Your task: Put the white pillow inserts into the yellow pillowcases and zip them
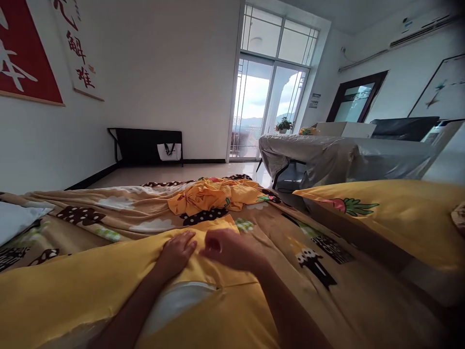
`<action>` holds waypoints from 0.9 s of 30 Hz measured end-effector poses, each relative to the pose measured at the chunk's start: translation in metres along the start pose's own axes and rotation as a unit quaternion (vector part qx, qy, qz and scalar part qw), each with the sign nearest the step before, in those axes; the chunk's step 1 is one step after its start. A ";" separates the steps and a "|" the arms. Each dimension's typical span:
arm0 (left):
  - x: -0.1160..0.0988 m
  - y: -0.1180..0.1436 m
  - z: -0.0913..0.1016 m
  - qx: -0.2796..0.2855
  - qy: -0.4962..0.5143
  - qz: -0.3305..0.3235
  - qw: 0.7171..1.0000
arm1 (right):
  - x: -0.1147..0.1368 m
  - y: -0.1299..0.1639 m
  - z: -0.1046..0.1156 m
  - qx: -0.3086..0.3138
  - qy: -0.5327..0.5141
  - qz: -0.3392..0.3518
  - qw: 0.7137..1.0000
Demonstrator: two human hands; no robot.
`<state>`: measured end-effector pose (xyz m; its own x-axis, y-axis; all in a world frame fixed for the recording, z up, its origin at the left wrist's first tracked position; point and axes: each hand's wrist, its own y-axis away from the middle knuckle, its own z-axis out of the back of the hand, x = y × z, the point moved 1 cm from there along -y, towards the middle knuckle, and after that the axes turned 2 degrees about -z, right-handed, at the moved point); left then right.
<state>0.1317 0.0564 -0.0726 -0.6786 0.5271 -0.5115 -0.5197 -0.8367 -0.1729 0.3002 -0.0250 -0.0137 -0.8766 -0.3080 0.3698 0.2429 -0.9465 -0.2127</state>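
Observation:
A yellow pillowcase (101,266) lies across the bed in front of me, with a white pillow (181,300) showing through a gap in its near side. On top of the case, my left hand (178,252) rests flat with its fingers stretched out. Just to its right is my right hand (228,248), its fingers curled closed above the case's edge. Whatever those fingers may hold cannot be made out. Beyond both hands, a crumpled orange-yellow cloth (209,196) with a carrot print lies on the brown patterned blanket (283,261).
Another yellow pillow (410,218) with a carrot print sits at the right. At the left edge is a white pillow (18,220). Past the bed stand a plastic-covered table (327,150), a black folded frame (141,145) by the wall and glass doors (269,106).

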 end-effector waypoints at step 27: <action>-0.055 0.063 -0.004 -0.045 -0.084 -0.237 0.967 | 0.048 0.026 0.018 -0.052 0.114 -0.170 0.977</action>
<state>0.1386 -0.0262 -0.0589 -0.4547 0.8644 -0.2145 -0.7509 -0.5016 -0.4297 0.2722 -0.0655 0.0149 -0.9719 0.0635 0.2268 -0.1119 -0.9718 -0.2075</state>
